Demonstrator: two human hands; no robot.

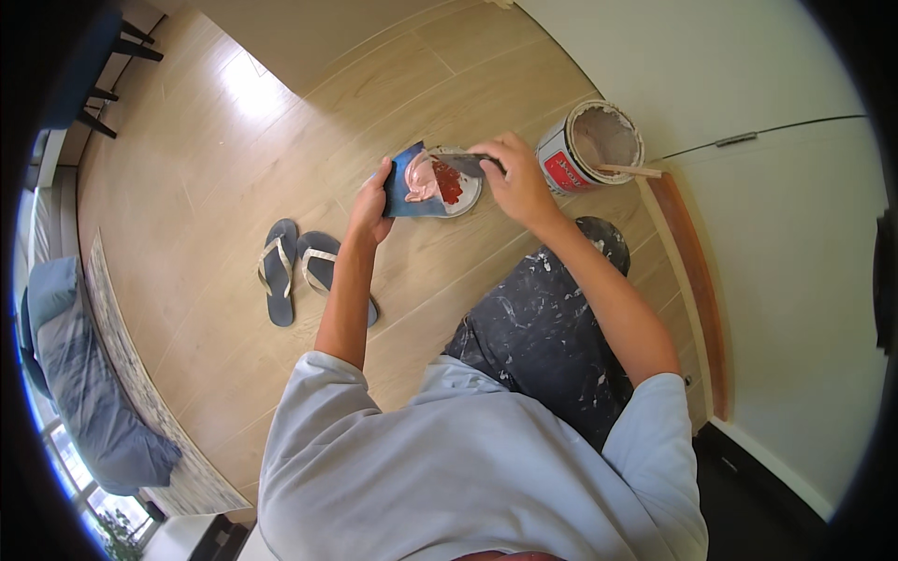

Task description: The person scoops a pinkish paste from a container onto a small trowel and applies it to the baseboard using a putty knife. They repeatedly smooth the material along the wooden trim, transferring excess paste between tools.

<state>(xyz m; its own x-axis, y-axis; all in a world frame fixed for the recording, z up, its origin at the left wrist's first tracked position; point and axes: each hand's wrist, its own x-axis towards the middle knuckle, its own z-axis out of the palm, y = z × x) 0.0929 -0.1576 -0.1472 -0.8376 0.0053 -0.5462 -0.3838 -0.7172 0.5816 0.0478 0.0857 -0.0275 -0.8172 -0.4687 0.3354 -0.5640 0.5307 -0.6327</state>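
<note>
My left hand [372, 204] grips the left edge of a flat blue plate [400, 192], fingers beneath and thumb at its side. A smear of pink paste [421, 178] lies on the plate's face. In my right hand [517, 182] is a putty knife [458, 163], its dark blade reaching left over the plate's right edge, close to the paste. Just beyond and partly under the plate shows a round white lid [470, 199] with a red-brown patch on it. Whether the plate touches the lid, I cannot tell.
A paint can [558, 159] with a pale, crusted inside stands to the right, a wooden stick [629, 171] across its rim. Flip-flops [279, 273] lie on the wood floor at left. A curved wooden strip [692, 271] runs beside the white door panel [795, 234]. My paint-spattered knee is near the can.
</note>
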